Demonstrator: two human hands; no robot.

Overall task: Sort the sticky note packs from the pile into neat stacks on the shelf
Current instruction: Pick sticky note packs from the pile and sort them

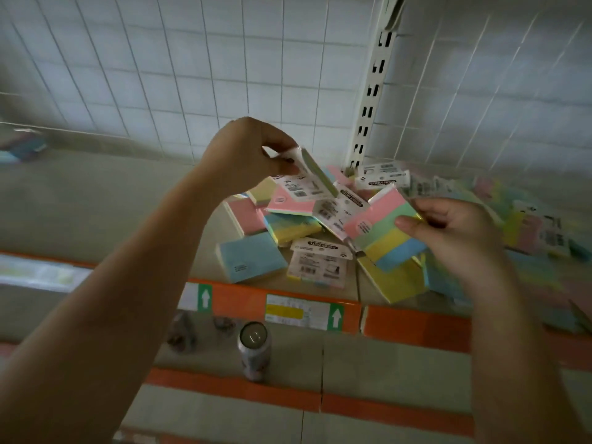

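A loose pile of sticky note packs (285,225) in pink, green, yellow and blue lies on the shelf (96,200), against the white upright. My left hand (246,152) is raised above the pile and pinches one pack (315,174) by its white header card, tilted edge-on. My right hand (455,229) holds a striped pack (384,229) of pink, green, yellow and blue at its right side, just above the pile's front. More packs (528,229) spread blurred to the right behind that hand.
White wire grid backs the shelf, with a slotted upright post (371,100). An orange price rail (288,302) edges the shelf front. On the lower shelf stands a drinks can (254,350) beside small dark items (182,331). A few packs (22,145) sit far left.
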